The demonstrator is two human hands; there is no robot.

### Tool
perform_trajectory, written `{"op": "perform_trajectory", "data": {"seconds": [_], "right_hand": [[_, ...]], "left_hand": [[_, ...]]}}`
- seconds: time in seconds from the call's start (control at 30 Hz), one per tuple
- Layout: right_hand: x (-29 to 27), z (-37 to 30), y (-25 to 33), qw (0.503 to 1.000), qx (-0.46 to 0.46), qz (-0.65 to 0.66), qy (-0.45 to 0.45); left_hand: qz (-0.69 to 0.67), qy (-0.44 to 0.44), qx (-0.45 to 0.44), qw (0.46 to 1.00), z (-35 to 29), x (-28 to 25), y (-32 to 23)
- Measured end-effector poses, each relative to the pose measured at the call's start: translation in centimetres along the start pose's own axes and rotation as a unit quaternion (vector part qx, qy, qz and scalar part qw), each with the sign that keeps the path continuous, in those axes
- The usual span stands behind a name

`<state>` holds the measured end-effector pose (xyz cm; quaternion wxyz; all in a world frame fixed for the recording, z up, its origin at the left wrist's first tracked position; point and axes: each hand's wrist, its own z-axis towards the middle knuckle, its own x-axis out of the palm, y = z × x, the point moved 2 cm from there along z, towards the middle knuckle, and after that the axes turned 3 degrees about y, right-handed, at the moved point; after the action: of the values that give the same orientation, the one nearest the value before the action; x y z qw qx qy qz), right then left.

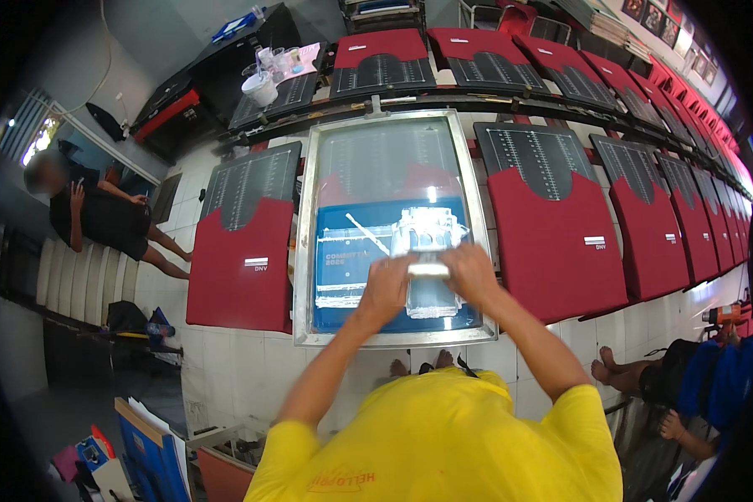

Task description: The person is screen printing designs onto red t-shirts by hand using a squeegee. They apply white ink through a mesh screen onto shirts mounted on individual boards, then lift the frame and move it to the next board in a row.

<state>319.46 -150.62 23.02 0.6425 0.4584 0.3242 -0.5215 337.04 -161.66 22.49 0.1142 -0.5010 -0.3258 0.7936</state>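
A squeegee (429,268) with a pale bar is gripped at its two ends by my left hand (385,289) and my right hand (470,274), fingers closed round it. It stands on a silk screen with a silvery metal frame (304,259). The mesh is clear at the far end and has a blue stencil (330,219) at the near end. Bright white ink (427,219) lies beyond the squeegee, and a paler track shows below it. White strips cross the blue part on the left, with a thin white diagonal one above. My hands are slightly blurred.
Dark red shirts on black boards flank the screen, one shirt (241,251) left and another (552,243) right, with more rows behind. A white tub (260,89) stands at the far left. One person (100,213) is at left, another (703,376) at lower right.
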Motion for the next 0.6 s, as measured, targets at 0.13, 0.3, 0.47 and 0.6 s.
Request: {"op": "perform_trajectory", "data": {"seconds": [0.13, 0.3, 0.47, 0.6], "right_hand": [[1.5, -7.5, 4.4, 0.999, -0.013, -0.017, 0.043], [1.8, -10.8, 6.5, 0.996, -0.028, -0.009, 0.085], [0.9, -11.7, 6.9, 0.990, -0.033, 0.034, 0.133], [-0.5, -11.2, 6.6, 0.989, 0.021, 0.115, 0.093]], "left_hand": [[0.015, 0.022, -0.028, 0.999, -7.9, 2.4, -3.7], [0.045, 0.026, -0.034, 0.998, -12.4, 4.6, -4.6], [0.077, 0.012, -0.022, 0.997, -13.7, 5.6, -5.2], [0.051, -0.024, -0.022, 0.998, -12.9, 3.0, -4.2]]}}
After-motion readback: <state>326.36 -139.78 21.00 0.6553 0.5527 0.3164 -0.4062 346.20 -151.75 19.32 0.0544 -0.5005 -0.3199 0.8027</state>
